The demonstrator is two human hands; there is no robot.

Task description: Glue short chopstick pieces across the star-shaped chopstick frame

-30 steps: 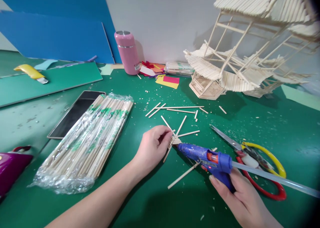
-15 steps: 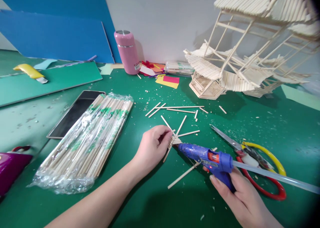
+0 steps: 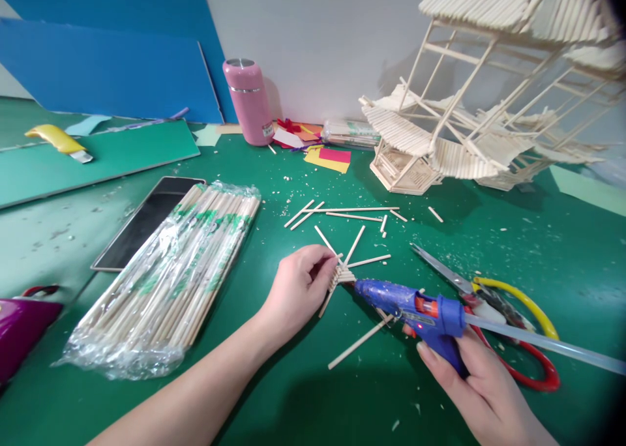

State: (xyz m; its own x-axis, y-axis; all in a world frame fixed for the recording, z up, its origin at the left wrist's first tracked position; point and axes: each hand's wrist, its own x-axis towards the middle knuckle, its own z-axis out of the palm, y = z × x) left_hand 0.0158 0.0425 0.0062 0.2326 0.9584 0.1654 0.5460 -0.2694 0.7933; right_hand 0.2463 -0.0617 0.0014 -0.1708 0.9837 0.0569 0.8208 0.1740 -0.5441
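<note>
My left hand (image 3: 304, 282) is closed, thumb and fingers pinching the left edge of a small stick frame (image 3: 346, 274). Thin wooden sticks spread out from that frame, and short pieces lie side by side across part of it. In my right hand (image 3: 482, 384) is a blue hot glue gun (image 3: 411, 306), fingers wrapped round its handle. A clear glue stick (image 3: 548, 341) juts from its back end. The nozzle points left, close to the short pieces; whether it touches them I cannot tell. A loose stick (image 3: 359, 343) lies below the nozzle.
Scissors (image 3: 469, 283) lie partly behind my right hand. At left, a wrapped bundle of sticks (image 3: 171, 276) overlaps a phone (image 3: 141, 227). Cut sticks (image 3: 342, 210) lie beyond my hands. A pink flask (image 3: 248, 104) and a stick-built pavilion (image 3: 440, 152) stand at the back.
The glue gun in my right hand has shifted slightly right, its nozzle drawing back a little from the short pieces. My left hand stays where it was.
</note>
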